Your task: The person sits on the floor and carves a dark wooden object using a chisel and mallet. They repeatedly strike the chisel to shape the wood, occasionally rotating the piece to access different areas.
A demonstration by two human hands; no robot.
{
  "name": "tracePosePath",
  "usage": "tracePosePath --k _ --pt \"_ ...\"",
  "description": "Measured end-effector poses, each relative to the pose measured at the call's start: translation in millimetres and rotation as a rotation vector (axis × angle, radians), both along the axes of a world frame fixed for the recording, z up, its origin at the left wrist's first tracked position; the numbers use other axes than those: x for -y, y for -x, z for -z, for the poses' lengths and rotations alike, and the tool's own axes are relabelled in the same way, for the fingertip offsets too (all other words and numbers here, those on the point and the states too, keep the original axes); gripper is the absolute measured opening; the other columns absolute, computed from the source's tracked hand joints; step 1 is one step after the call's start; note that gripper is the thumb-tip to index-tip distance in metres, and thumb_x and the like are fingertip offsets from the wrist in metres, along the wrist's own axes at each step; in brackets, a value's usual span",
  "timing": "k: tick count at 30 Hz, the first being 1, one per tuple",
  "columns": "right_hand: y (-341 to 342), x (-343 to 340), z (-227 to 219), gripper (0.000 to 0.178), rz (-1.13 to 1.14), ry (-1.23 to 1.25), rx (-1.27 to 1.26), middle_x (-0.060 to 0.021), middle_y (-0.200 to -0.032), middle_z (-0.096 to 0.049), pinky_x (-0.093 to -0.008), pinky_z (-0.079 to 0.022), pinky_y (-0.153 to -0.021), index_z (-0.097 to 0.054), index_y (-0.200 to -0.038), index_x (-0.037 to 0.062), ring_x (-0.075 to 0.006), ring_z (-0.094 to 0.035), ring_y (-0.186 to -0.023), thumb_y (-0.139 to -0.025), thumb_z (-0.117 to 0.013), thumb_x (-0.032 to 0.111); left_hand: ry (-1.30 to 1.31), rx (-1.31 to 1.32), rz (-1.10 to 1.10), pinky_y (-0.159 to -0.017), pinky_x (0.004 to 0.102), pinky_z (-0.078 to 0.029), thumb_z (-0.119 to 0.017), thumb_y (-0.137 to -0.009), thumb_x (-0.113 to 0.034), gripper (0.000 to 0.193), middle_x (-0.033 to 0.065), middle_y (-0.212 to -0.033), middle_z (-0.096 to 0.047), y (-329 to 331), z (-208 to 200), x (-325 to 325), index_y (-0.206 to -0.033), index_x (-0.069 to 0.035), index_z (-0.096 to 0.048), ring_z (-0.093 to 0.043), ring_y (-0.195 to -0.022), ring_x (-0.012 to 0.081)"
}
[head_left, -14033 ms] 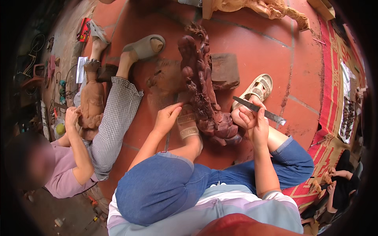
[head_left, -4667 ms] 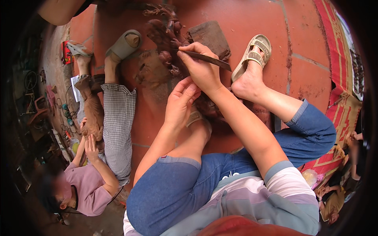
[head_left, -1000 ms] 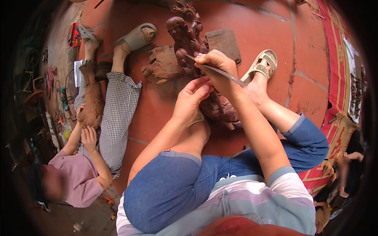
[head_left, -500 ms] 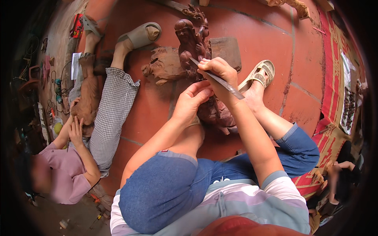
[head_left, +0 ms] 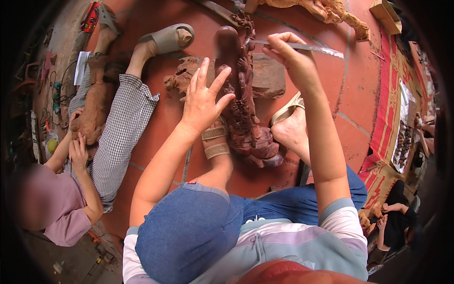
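A dark reddish-brown wood carving [head_left: 245, 113] stands between my feet, its knobbly base nearest me and its worked top farther off. Raised beside its left side, my left hand [head_left: 201, 102] is open, fingers spread, with nothing in it; whether it touches the wood I cannot tell. My right hand [head_left: 297, 64] grips a thin, flat metal carving tool [head_left: 324, 49] held nearly level. The tool's left tip reaches the carving's upper right edge. Behind the carving lie a squared wooden block [head_left: 268, 78] and a rough chunk of wood [head_left: 182, 75].
At left a person in a pink shirt [head_left: 71, 201] holds a brown wood carving [head_left: 93, 111]. A lighter carved piece [head_left: 317, 10] lies at the far side. A red patterned mat [head_left: 378, 137] runs along the right, with a white tray [head_left: 403, 123] on it.
My hands have drawn apart: the left moved left and opened, the right moved up and right with the tool, which turned from slanted to nearly level. The carving's base has shifted slightly.
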State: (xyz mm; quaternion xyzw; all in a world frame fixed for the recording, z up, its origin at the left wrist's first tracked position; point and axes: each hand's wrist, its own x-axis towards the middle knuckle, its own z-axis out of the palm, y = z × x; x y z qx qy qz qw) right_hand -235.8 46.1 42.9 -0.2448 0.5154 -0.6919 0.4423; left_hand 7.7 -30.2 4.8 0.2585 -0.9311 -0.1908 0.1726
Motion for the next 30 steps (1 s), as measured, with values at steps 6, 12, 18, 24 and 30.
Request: tracePosePath --k 6,12,18,24,30 --pt "-70.0 -14.9 37.2 0.016 0.22 0.039 -0.621 -0.0074 -0.08 -0.066 -0.0269 -0.052 -0.066 -0.063 -0.079 0.0016 -0.0135 -0.066 -0.073 -0.08 -0.079 0.004 -0.237 -0.163 -0.103 -0.09 0.0386 -0.053 -0.071 -0.088 -0.017 0.038 0.0145 -0.138 -0.051 -9.8 -4.7 3.2 -0.124 -0.014 -0.063 -0.063 -0.111 0.0315" --pt "-103.2 -12.6 59.8 0.016 0.432 0.086 -0.53 -0.0108 -0.081 -0.065 -0.0295 -0.052 -0.07 -0.063 -0.078 0.0017 -0.0191 -0.069 -0.081 -0.077 -0.079 0.002 -0.984 -0.31 -0.253 -0.086 0.0297 -0.055 -0.069 -0.091 -0.013 0.047 0.0117 -0.129 -0.056 -22.2 26.5 -14.4 -0.134 -0.007 -0.052 -0.065 -0.102 0.0183" --pt "-101.6 -14.8 45.1 0.016 0.37 0.063 -0.612 -0.0107 -0.08 -0.065 -0.0299 -0.053 -0.07 -0.062 -0.076 0.0018 -0.02 -0.069 -0.079 -0.076 -0.078 0.0 -1.125 -0.297 -0.261 -0.085 0.0333 -0.056 -0.075 -0.087 -0.013 0.076 0.0193 -0.13 -0.052 -16.8 29.1 -29.2 -0.148 -0.011 -0.029 -0.065 -0.103 0.0232" --pt "-102.5 -15.4 36.8 0.018 0.342 0.041 -0.751 -0.0103 -0.074 -0.063 -0.0308 -0.055 -0.065 -0.059 -0.072 0.0025 -0.0217 -0.068 -0.074 -0.074 -0.077 0.001 -1.1 -0.295 -0.279 -0.084 0.0352 -0.057 -0.078 -0.084 -0.015 0.083 0.0207 -0.132 -0.05 -17.0 30.5 -36.2 -0.149 -0.012 -0.026 -0.066 -0.102 0.0252" --pt "-115.8 -17.9 35.9 0.018 0.424 0.063 -0.887 -0.0096 -0.075 -0.063 -0.0324 -0.054 -0.062 -0.058 -0.071 0.0039 -0.0223 -0.067 -0.072 -0.074 -0.076 0.001 -0.666 -0.182 -0.289 -0.087 0.0346 -0.053 -0.08 -0.08 -0.015 0.083 0.0118 -0.13 -0.052 -12.8 18.0 -38.5 -0.147 -0.013 -0.032 -0.06 -0.107 0.025"
